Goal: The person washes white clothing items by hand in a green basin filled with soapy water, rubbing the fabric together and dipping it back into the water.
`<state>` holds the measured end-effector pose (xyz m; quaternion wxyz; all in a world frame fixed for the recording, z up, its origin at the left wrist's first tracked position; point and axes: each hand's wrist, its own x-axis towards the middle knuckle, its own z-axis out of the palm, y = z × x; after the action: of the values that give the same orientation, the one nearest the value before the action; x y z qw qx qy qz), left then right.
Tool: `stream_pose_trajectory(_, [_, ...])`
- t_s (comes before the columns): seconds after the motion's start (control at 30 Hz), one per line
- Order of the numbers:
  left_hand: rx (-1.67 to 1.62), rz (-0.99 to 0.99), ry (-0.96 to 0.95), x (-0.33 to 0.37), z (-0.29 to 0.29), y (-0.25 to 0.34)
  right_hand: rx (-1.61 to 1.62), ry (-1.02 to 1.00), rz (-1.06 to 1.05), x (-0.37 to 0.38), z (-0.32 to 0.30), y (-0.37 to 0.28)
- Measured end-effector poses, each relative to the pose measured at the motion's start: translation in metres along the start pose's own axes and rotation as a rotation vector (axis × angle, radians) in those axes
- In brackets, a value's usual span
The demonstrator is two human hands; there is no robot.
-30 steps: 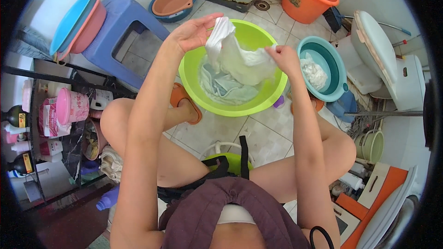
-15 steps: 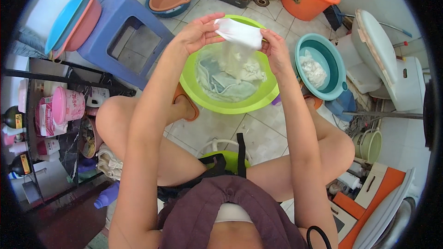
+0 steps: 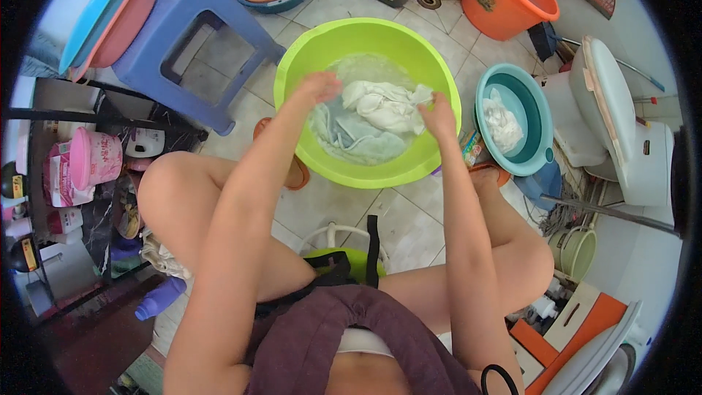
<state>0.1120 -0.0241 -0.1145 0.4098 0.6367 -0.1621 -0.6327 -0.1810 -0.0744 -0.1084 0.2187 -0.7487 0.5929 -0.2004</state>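
A lime-green basin [image 3: 373, 177] stands on the floor in front of me, with cloudy water and wet laundry in it. In the water lies a pale blue-green cloth [image 3: 351, 134]. Bunched on top of it is a white cloth [image 3: 384, 102]. My right hand [image 3: 439, 116] is at the basin's right side, its fingers closed on the white cloth's raised edge. Over the left side of the basin is my left hand [image 3: 319, 88], apart from the white cloth and a little blurred, its fingers stretched out with nothing visible in them.
At right, a teal basin [image 3: 541, 121] holds white laundry [image 3: 502, 123]. An orange bucket [image 3: 504, 4] stands behind it, near a toilet [image 3: 607, 95]. To the left are a blue plastic stool [image 3: 175, 22] and a shelf with a pink tub [image 3: 95, 159]. My knees flank the space before the basin.
Both hands have come down from above the basin, and the small white cloth stretched between them is lowered onto the laundry. My left hand has let go. The view has shifted slightly.
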Motion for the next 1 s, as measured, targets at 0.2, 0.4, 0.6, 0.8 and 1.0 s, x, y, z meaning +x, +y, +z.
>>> stream_pose_trajectory(0.2, [0.658, 0.356, 0.393, 0.077, 0.005, -0.1, 0.11, -0.405, 0.097, -0.01, 0.057, -0.015])
stream_pose_trajectory(0.4, [0.95, 0.253, 0.182, 0.086, 0.015, -0.064, 0.136, -0.43, 0.109, 0.006, 0.065, -0.001])
stream_pose_trajectory(0.6, [0.537, 0.532, -0.28, 0.026, 0.062, 0.05, 0.427, -0.187, -0.171, 0.046, 0.037, -0.049])
stream_pose_trajectory(0.8, [0.631, 0.719, -0.455, -0.033, 0.058, 0.125, 0.838, -0.541, -0.074, 0.076, -0.05, -0.096])
stream_pose_trajectory(1.0, [0.747, 0.807, -0.348, -0.018, 0.052, 0.101, 1.01, -0.378, -0.22, 0.065, -0.13, -0.154])
